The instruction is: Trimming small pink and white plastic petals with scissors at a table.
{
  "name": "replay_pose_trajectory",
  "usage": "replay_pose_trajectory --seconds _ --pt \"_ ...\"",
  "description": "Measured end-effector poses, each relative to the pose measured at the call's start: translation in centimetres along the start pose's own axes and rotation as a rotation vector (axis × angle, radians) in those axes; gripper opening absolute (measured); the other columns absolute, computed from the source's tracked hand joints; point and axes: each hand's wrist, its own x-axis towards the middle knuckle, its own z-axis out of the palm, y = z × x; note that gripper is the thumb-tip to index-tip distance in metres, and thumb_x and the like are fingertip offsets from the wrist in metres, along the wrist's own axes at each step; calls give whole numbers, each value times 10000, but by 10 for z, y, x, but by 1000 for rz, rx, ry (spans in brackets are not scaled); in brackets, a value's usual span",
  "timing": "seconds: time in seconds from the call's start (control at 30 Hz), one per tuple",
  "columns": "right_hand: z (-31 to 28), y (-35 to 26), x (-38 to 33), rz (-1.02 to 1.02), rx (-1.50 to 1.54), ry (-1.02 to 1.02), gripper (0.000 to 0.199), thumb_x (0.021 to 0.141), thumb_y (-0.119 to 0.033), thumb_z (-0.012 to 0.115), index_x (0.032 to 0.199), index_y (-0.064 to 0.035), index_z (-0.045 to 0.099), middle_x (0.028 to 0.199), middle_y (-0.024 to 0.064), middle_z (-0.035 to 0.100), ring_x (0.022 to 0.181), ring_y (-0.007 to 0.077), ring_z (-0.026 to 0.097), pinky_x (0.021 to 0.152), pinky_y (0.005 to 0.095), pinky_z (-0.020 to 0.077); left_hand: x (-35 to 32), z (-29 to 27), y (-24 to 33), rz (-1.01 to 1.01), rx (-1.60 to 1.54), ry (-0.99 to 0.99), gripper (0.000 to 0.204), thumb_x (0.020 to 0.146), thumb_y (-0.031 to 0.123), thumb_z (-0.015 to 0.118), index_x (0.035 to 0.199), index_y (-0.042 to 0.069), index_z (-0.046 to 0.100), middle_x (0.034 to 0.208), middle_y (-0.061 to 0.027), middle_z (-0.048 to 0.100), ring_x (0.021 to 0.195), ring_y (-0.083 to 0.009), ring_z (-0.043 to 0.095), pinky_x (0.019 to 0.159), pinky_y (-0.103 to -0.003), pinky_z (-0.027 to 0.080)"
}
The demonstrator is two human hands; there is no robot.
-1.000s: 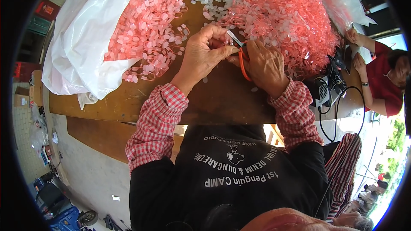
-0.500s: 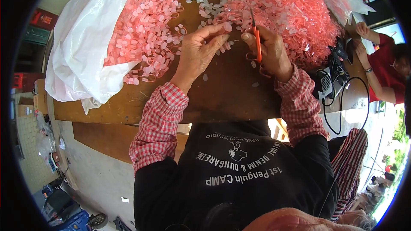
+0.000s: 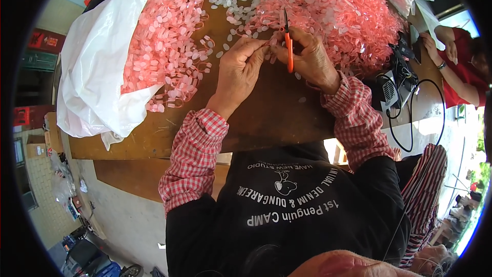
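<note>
Above the bench (image 3: 277, 118), I see left hand (image 3: 239, 66) fingers pinched on a small pink piece (image 3: 267, 55), right hand (image 3: 311, 60) fingers curled round orange-handled scissors (image 3: 290, 51). Piece looks light, bendy, maybe slippery; probably best held by its edge.

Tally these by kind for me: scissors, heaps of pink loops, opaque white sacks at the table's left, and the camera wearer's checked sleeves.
Orange-handled scissors: 1
Heaps of pink loops: 2
Opaque white sack: 1
Red-and-white checked sleeves: 2
Total: 6
</note>
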Motion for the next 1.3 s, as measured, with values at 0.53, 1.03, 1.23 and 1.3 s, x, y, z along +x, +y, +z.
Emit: replay_pose_trajectory --seconds 0.53,1.03,1.23,1.3 --pt "-29 3 2 165 18 129 140 911 -147 608 867 -14 604 697 -8 610 629 70 562 521 226 426 2 -8 6 -272 -300 50 214 965 151 571 1070 -15 657 983 -63 672 763 -81 609 695 -229 501" --pt "-13 -5 -9 -186 -677 4 460 772 -287 758 1038 -1 515 874 166 548 779 356 603 615 431 482 1 -7 -10 -554 -1044 36 143 923 154 631 1038 69 637 990 -81 681 832 -194 660 765 -322 516" --pt "-9 -10 -11 -214 -754 -14 525 752 -337 774 1042 9 505 899 162 546 785 366 604 632 429 498 2 -9 -6 -589 -1098 2 166 924 177 632 1053 73 631 986 -80 673 832 -201 658 771 -335 520" --pt "-10 -10 -11 -224 -741 -8 539 750 -346 775 1048 10 500 906 165 544 786 368 602 633 433 495 3 -8 -7 -599 -1109 -5 166 923 181 634 1050 74 633 979 -75 672 828 -193 652 764 -332 518"
